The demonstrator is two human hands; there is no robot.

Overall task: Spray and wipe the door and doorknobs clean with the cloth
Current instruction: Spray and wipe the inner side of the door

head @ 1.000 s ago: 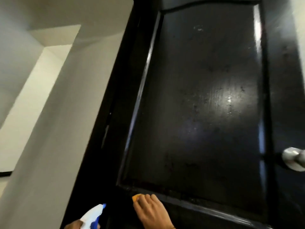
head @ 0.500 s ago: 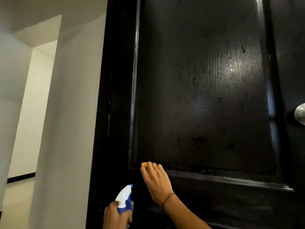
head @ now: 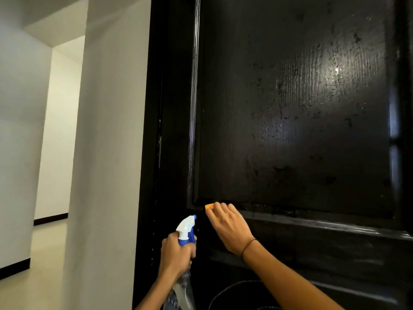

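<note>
A glossy black panelled door (head: 290, 108) fills the right side, its raised panel speckled with droplets. My right hand (head: 228, 229) presses an orange cloth (head: 209, 207) against the lower left corner of the panel's moulding; only a small bit of cloth shows past my fingertips. Below and to the left of it, my left hand (head: 176, 251) grips a spray bottle (head: 186, 229) with a white and blue trigger head, nozzle pointing up and right toward the door. No doorknob is in view.
The black door frame (head: 154, 153) stands left of the door. A white wall (head: 107, 153) adjoins it, with a hallway (head: 55, 153) and pale floor further left, edged by black skirting.
The view has dropped lower and come closer; the doorknob at the right edge has gone out of sight. Both hands now show more fully, with the cloth still at the panel's bottom left corner.
</note>
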